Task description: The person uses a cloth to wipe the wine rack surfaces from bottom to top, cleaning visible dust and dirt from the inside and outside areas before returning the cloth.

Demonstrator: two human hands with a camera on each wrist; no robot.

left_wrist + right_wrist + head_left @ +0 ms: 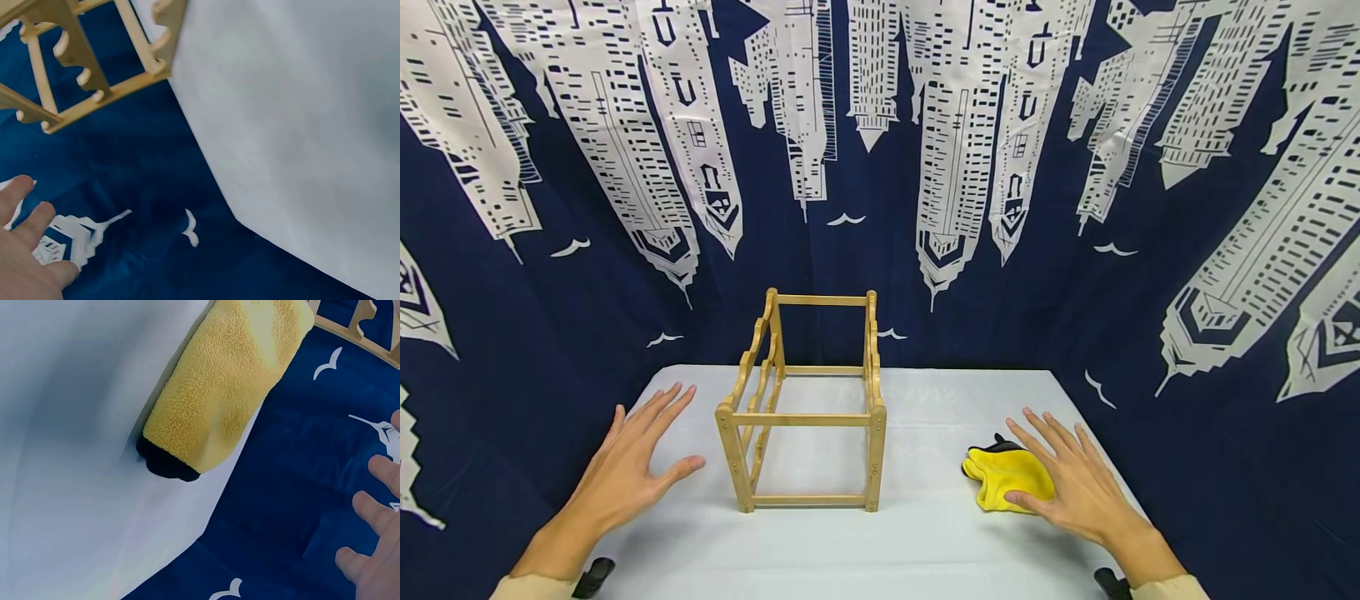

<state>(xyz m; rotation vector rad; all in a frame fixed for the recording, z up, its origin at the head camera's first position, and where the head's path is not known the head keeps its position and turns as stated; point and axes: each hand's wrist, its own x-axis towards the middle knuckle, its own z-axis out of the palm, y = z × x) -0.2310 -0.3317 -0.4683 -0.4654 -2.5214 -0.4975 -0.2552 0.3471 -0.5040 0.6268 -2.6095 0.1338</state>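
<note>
A wooden rack (820,420) with scalloped side rails stands upright on the white table, left of the middle. My left hand (636,467) hovers to its left with fingers spread, touching nothing; in the left wrist view, part of the rack (81,62) shows beyond that hand (28,250). On the right lies a crumpled yellow fleecy cloth (1011,477) with black edging. Over its right side my right hand (1078,483) is held with fingers spread, hiding part of it. The right wrist view shows the cloth (219,387) apart from the fingers (372,512).
The white table (925,550) carries the rack and the cloth. Behind it and at both sides hangs a dark blue curtain (850,258) printed with white upside-down buildings. A dark strap piece (593,577) sits at the left wrist, another (1111,582) at the right.
</note>
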